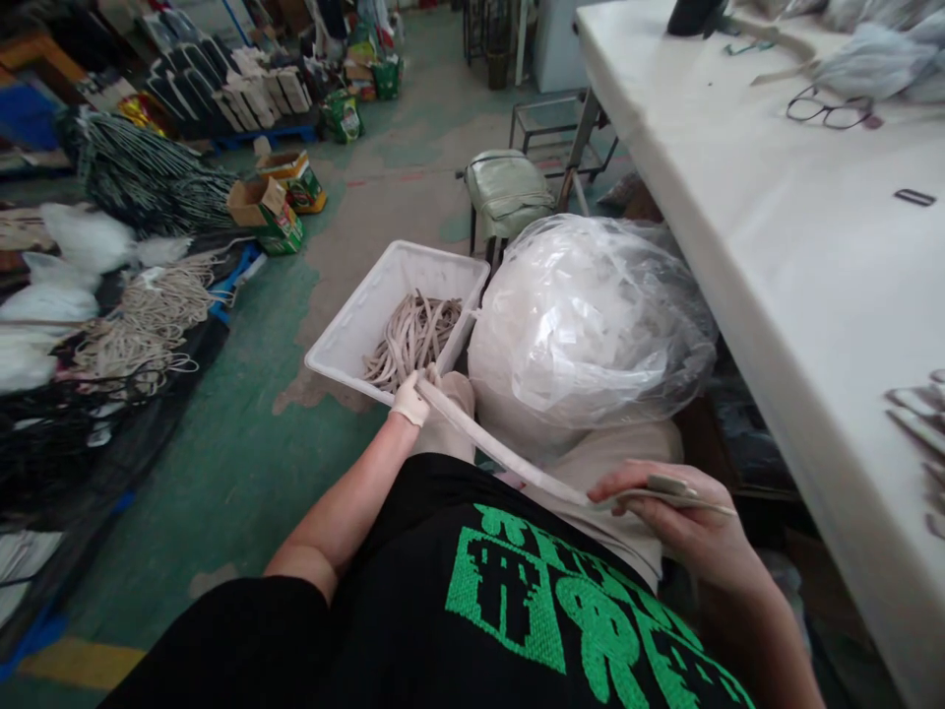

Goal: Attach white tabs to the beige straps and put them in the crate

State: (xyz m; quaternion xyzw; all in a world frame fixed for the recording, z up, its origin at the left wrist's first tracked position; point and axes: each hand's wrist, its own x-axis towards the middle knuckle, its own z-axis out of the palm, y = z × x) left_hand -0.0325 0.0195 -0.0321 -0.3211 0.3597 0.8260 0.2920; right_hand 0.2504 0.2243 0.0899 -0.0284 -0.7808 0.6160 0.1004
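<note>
A pale beige fabric strap (509, 455) stretches slantwise across my lap between both hands. My left hand (411, 398), in a white glove, is closed on its far end at the near rim of a white plastic bin (346, 330). Inside that bin lies a heap of similar straps (414, 335). My right hand (690, 517), apparently bare, pinches the strap's other end near the table edge. A small flat piece (670, 484) shows at those fingers; whether it is part of the strap I cannot tell.
A large clear plastic bag of white material (591, 325) bulges beside my legs. On the right is a white table (738, 197) with eyeglasses (831, 110) and a dark oval buckle (915, 197). Beyond stand a padded stool (508, 187), cardboard boxes (270, 212) and bundled cords (148, 320).
</note>
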